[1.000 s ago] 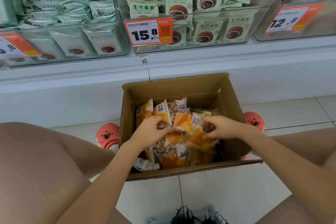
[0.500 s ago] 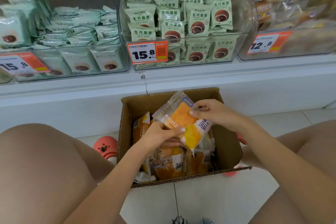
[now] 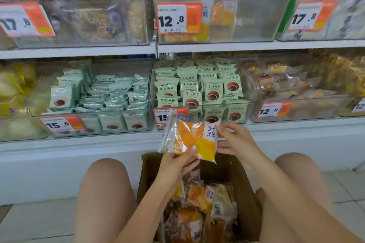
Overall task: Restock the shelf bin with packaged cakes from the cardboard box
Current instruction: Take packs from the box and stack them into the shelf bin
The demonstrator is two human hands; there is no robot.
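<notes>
— Cardboard: where does the box (image 3: 245, 193) sit?
— On the floor between the person's bare knees, its far wall close to the white base of the shelf (image 3: 79, 156). More wrapped cakes (image 3: 199, 211) fill it.
— And the cake (image 3: 190, 138) being moved?
— Above the box's far rim, clear of it, upright and slightly tilted, in front of the lower shelf's front edge. It overlaps the 15.8 tag (image 3: 164, 117) on the green-pack bin.
— How do the hands hold it?
— The left hand (image 3: 175, 165) grips the pack's lower edge, fingers curled under it and thumb on the front. The right hand (image 3: 236, 142) pinches the upper right corner with fingertips; its other fingers are loosely spread behind the pack's right edge.
— Where is the bin (image 3: 223, 16)?
— High above the box, on the upper shelf, behind the 12.8 tag (image 3: 178, 17). It is clear plastic. A few matching orange packs stand at its left side; the rest of it to the right is open room.
— Anything between the cake and that bin?
— The upper shelf's white front edge and the lower bins of green packs (image 3: 199, 87), which stand back from the cake.
</notes>
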